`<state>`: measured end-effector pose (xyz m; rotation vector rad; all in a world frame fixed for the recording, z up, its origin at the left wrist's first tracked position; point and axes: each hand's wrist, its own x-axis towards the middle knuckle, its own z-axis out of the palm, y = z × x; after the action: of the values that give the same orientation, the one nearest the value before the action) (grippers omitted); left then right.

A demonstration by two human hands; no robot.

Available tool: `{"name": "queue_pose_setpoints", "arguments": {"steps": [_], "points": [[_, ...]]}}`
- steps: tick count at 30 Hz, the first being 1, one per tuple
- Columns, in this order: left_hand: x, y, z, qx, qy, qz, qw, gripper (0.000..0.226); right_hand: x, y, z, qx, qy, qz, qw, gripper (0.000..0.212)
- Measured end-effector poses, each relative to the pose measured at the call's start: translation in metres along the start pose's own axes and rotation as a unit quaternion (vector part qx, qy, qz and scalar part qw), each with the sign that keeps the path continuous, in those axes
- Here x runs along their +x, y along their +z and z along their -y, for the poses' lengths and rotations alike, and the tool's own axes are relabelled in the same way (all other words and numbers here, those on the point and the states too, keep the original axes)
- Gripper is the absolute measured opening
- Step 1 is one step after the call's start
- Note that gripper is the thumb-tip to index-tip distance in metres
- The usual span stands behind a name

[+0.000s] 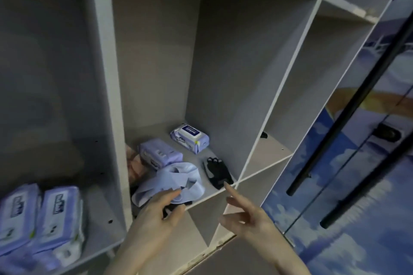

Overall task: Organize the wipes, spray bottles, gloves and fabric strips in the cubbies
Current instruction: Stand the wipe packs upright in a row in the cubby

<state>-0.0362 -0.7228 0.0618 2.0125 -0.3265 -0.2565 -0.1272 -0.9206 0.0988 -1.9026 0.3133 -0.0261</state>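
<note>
In the middle cubby lie two purple wipe packs, one at the back and one nearer the left wall. A pale blue fabric strip is bunched at the front edge. My left hand reaches in with relaxed fingers touching the strip; something black shows under it. A black glove lies flat at the front right corner. My right hand hovers at the shelf edge, its index fingertip just at the glove's near end, holding nothing.
Two more wipe packs stand in the left cubby. A pinkish item sits against the middle cubby's left wall. A small black object lies in the right cubby. A sliding door with black bars stands at the right.
</note>
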Motion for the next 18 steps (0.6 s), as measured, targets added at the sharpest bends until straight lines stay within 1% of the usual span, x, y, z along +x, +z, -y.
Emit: {"name": "queue_pose_setpoints", "arguments": {"steps": [2,5,8,11,13,15,18], "points": [[0.011,0.020,-0.001,0.001,-0.018,-0.022,1.000,0.032,0.006,-0.021,-0.014,-0.005,0.009,0.016,1.000,0.065],[0.024,0.031,-0.003,0.005,-0.041,-0.046,0.998,0.033,0.028,-0.036,-0.030,-0.010,0.020,0.029,0.999,0.066],[0.048,0.032,0.003,0.025,-0.059,-0.057,0.996,0.038,0.061,-0.035,-0.037,-0.016,0.019,0.057,0.998,0.065],[0.074,0.027,0.006,0.019,-0.077,-0.082,0.994,0.040,0.100,-0.026,-0.043,0.001,0.017,0.090,0.996,0.064],[0.090,0.021,0.008,0.029,-0.080,-0.080,0.993,0.041,0.129,-0.017,-0.043,0.005,0.021,0.106,0.994,0.066],[0.103,0.015,0.013,0.014,-0.083,-0.101,0.991,0.039,0.158,-0.006,-0.042,0.007,0.022,0.134,0.991,0.067],[0.127,0.007,0.018,-0.041,-0.094,-0.138,0.985,0.027,0.201,0.012,-0.048,-0.010,0.018,0.158,0.987,0.071]]}}
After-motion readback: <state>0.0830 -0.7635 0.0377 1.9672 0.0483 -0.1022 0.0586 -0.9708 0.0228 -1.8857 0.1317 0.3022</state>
